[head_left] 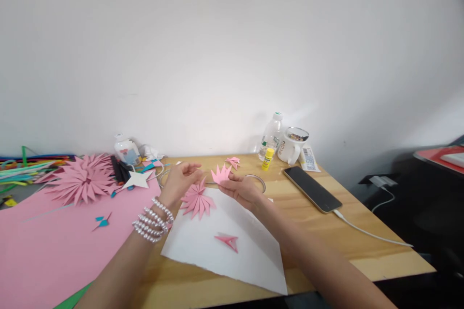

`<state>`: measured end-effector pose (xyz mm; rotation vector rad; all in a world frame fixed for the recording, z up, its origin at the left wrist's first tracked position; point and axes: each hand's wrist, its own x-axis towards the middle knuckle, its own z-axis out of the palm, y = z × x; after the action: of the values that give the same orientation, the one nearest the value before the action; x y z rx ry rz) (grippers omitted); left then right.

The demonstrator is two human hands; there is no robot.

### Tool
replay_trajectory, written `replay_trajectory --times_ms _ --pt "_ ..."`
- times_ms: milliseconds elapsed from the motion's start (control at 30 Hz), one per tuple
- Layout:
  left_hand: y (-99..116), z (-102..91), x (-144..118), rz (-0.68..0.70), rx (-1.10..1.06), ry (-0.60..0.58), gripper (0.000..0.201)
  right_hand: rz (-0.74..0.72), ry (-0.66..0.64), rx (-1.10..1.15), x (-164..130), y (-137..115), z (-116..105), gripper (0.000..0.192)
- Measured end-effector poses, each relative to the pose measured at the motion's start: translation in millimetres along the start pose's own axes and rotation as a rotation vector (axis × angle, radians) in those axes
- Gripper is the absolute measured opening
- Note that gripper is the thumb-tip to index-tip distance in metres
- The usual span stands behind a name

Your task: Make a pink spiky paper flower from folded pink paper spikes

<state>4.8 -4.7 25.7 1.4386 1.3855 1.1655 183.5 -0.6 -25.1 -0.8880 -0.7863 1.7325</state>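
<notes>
My right hand [242, 190] pinches a pink folded-paper fan [220, 174] by its lower edge, its points fanning upward. My left hand [183, 181], with pearl bracelets on the wrist, hovers just left of it. The left fingers are loosely bent and apart, with nothing visible between them. Close under them is a pink folded-paper flower [197, 200] with several long points, over the white paper sheet [250, 260]. Whether the left hand touches that flower I cannot tell. A small pink folded-paper piece [229, 241] lies on the sheet nearer to me.
On the left, a large pink paper flower [85, 178] and a white paper star [138, 179] lie on pink paper [39, 251]. A yellow glue stick [267, 160], water bottle [271, 135] and white mug [292, 147] stand behind. A cabled phone [312, 189] lies right.
</notes>
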Motion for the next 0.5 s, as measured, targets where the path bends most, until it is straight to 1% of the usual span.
replay_trajectory --times_ms 67,133,200,233,300,367,500 --pt "-10.8 -11.1 4.4 0.030 0.174 0.021 0.031 0.016 0.021 -0.030 0.7 2.9 -1.7 0.020" --pt "-26.8 -18.5 8.8 -0.007 0.323 0.041 0.032 0.047 0.043 -0.071 1.7 5.9 -2.7 0.018" --pt "-43.3 -21.7 12.5 -0.041 0.347 0.041 0.034 0.082 0.061 -0.113 3.7 8.9 -2.5 0.017" --pt "-50.2 -22.2 14.1 -0.056 0.348 0.023 0.034 0.095 0.067 -0.130 5.0 10.4 -2.0 0.016" --pt "-59.8 -22.2 16.5 -0.087 0.345 0.001 0.038 0.109 0.071 -0.154 8.1 13.0 0.2 0.017" --pt "-64.1 -22.1 18.0 -0.100 0.336 -0.014 0.047 0.115 0.067 -0.170 11.1 15.3 2.9 0.017" --pt "-64.6 -23.6 17.8 -0.111 0.313 -0.031 0.059 0.120 0.072 -0.192 16.7 19.3 6.6 0.018"
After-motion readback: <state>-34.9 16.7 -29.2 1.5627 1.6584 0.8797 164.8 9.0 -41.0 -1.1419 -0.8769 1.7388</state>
